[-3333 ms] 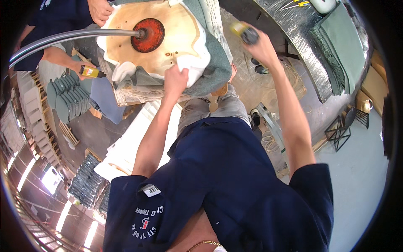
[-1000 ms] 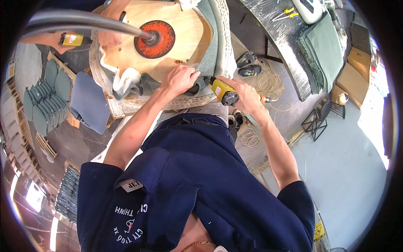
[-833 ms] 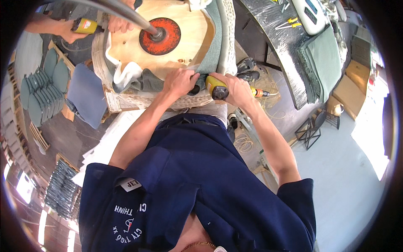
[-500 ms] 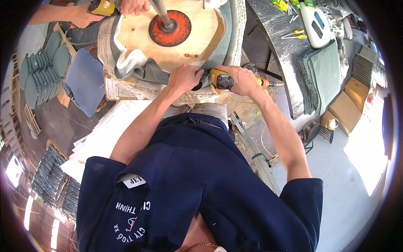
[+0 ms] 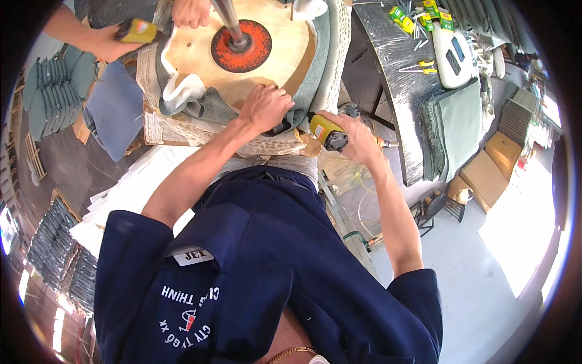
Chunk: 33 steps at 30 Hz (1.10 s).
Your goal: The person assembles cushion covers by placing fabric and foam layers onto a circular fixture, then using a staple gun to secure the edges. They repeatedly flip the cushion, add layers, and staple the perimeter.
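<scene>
My right hand (image 5: 357,138) grips a yellow-and-black air staple gun (image 5: 327,130), its nose against or close to the near right edge of the padded piece. My left hand (image 5: 265,110) is closed at the near edge of the plywood panel (image 5: 279,42), on the grey-green fabric (image 5: 308,79) folded over it. What its fingertips pinch is partly hidden. A pale wadding layer (image 5: 185,91) shows at the panel's left rim. In the panel's middle, a metal rod (image 5: 225,15) comes down on a round orange-red plate (image 5: 253,51).
Across the panel, a co-worker's hand (image 5: 191,11) rests; the other holds a yellow-and-black tool (image 5: 136,31). On the right, a table (image 5: 394,91) bears small boxes (image 5: 401,19), screwdrivers (image 5: 426,64) and folded green fabric (image 5: 451,130). Stacked green cushions (image 5: 54,100) stand left.
My left hand has shifted and turned on the fabric. The staple gun in my right hand has tilted and drawn slightly away from it. The co-worker's tool has moved down and left.
</scene>
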Each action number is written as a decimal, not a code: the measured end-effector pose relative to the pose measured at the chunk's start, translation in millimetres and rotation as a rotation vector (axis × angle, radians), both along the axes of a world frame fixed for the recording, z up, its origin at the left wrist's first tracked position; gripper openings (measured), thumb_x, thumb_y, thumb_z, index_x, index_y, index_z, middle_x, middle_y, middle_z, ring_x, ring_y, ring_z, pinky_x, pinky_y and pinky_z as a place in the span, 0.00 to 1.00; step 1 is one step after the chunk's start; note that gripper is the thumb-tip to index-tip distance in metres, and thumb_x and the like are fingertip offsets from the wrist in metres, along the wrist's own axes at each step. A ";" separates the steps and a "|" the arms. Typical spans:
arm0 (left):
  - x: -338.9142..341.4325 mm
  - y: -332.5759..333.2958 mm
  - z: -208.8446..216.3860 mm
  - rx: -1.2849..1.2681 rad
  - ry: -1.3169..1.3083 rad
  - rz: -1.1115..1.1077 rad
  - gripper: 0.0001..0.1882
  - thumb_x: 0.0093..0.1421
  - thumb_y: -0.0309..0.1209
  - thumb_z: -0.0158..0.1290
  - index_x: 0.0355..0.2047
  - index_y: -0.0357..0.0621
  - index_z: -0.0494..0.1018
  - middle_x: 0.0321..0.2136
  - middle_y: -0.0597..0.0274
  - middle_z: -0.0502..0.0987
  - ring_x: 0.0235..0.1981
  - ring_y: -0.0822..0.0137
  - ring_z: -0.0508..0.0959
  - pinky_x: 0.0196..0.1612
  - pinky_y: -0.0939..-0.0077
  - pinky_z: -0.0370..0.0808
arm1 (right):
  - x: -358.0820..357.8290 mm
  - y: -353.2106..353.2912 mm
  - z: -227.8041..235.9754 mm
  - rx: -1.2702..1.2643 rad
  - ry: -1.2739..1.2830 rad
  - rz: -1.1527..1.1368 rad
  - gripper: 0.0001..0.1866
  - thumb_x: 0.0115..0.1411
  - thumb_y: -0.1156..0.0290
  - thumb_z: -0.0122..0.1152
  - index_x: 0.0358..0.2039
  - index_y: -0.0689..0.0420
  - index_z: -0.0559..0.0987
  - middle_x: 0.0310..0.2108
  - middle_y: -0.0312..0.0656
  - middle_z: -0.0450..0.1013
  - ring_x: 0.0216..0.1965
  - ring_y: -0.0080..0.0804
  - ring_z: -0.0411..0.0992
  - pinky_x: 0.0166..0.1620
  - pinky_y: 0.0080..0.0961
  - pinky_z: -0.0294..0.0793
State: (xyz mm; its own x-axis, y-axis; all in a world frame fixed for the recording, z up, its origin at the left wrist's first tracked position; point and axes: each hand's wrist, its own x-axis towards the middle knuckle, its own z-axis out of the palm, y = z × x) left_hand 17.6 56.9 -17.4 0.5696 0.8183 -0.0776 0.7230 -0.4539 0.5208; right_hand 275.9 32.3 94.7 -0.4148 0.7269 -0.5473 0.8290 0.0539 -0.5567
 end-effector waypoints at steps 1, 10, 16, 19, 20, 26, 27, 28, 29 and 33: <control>-0.2 -5.4 0.0 0.005 -0.012 0.054 0.14 0.68 0.40 0.53 0.31 0.45 0.80 0.29 0.59 0.80 0.38 0.54 0.80 0.44 0.55 0.74 | -4.3 4.8 -0.3 0.027 0.022 0.024 0.39 0.50 0.73 0.69 0.65 0.39 0.73 0.47 0.47 0.78 0.50 0.52 0.77 0.52 0.45 0.77; 9.7 -36.1 -6.4 -0.121 -0.043 0.406 0.14 0.68 0.41 0.53 0.32 0.46 0.80 0.32 0.58 0.81 0.44 0.50 0.77 0.47 0.51 0.73 | -21.4 41.7 -30.7 0.064 -0.041 0.285 0.38 0.49 0.68 0.72 0.63 0.35 0.74 0.43 0.47 0.79 0.47 0.53 0.79 0.48 0.48 0.78; 16.4 -42.9 -19.0 -0.129 -0.058 0.472 0.15 0.67 0.42 0.52 0.30 0.45 0.80 0.31 0.57 0.81 0.42 0.48 0.77 0.47 0.49 0.73 | -34.3 64.7 -32.0 0.037 -0.090 0.340 0.38 0.49 0.71 0.70 0.63 0.38 0.74 0.42 0.47 0.79 0.48 0.52 0.78 0.49 0.47 0.77; 17.0 -40.1 -11.9 -0.170 -0.040 0.494 0.16 0.67 0.41 0.53 0.29 0.44 0.80 0.29 0.55 0.81 0.41 0.47 0.77 0.46 0.50 0.74 | -34.9 72.3 -24.0 0.078 -0.049 0.404 0.37 0.49 0.70 0.70 0.63 0.38 0.74 0.43 0.48 0.80 0.48 0.52 0.78 0.48 0.47 0.78; 17.8 -40.2 -14.2 -0.153 -0.049 0.495 0.16 0.67 0.41 0.53 0.29 0.43 0.80 0.29 0.54 0.81 0.41 0.46 0.78 0.46 0.50 0.74 | -37.2 74.1 -24.9 0.083 -0.051 0.388 0.37 0.49 0.70 0.69 0.63 0.38 0.74 0.43 0.48 0.80 0.47 0.52 0.78 0.47 0.48 0.78; 21.7 -37.7 -25.6 -0.212 -0.050 0.545 0.16 0.66 0.42 0.55 0.30 0.43 0.82 0.29 0.53 0.81 0.41 0.47 0.78 0.46 0.49 0.75 | -36.6 88.3 -40.3 0.056 -0.037 0.360 0.37 0.48 0.69 0.67 0.62 0.38 0.75 0.43 0.49 0.81 0.44 0.53 0.79 0.45 0.49 0.79; 21.3 -40.2 -24.4 -0.154 -0.055 0.534 0.16 0.66 0.41 0.55 0.29 0.42 0.81 0.28 0.53 0.81 0.39 0.46 0.78 0.45 0.50 0.75 | -35.0 89.0 -43.0 0.059 -0.050 0.343 0.37 0.48 0.69 0.68 0.62 0.37 0.75 0.42 0.49 0.81 0.44 0.53 0.79 0.45 0.49 0.79; 21.0 -40.1 -24.0 -0.096 -0.061 0.524 0.16 0.66 0.41 0.55 0.29 0.42 0.80 0.28 0.52 0.80 0.38 0.46 0.78 0.44 0.50 0.75 | -33.6 90.2 -45.3 0.062 -0.062 0.327 0.37 0.47 0.69 0.68 0.62 0.37 0.75 0.42 0.49 0.82 0.44 0.53 0.79 0.45 0.48 0.79; 20.2 -41.6 -22.2 -0.086 -0.064 0.524 0.16 0.66 0.41 0.55 0.28 0.42 0.80 0.28 0.52 0.80 0.38 0.46 0.78 0.43 0.50 0.75 | -32.2 86.2 -46.8 0.054 -0.068 0.307 0.37 0.47 0.69 0.68 0.62 0.36 0.76 0.42 0.49 0.82 0.44 0.53 0.80 0.46 0.48 0.79; 14.9 -46.8 -15.0 -0.046 -0.120 0.536 0.15 0.65 0.40 0.57 0.28 0.41 0.78 0.28 0.52 0.80 0.37 0.46 0.78 0.42 0.51 0.75 | -29.6 82.6 -55.2 0.142 0.026 0.233 0.34 0.49 0.67 0.69 0.60 0.41 0.76 0.42 0.51 0.81 0.45 0.55 0.79 0.48 0.47 0.79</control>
State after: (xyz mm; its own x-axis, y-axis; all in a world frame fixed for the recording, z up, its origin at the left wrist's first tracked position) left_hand 32.5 10.2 -32.4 0.0809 0.9935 -0.0799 0.7808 -0.0133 0.6246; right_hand 246.3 114.9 39.5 -0.5926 0.6788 -0.4336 0.7704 0.3204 -0.5512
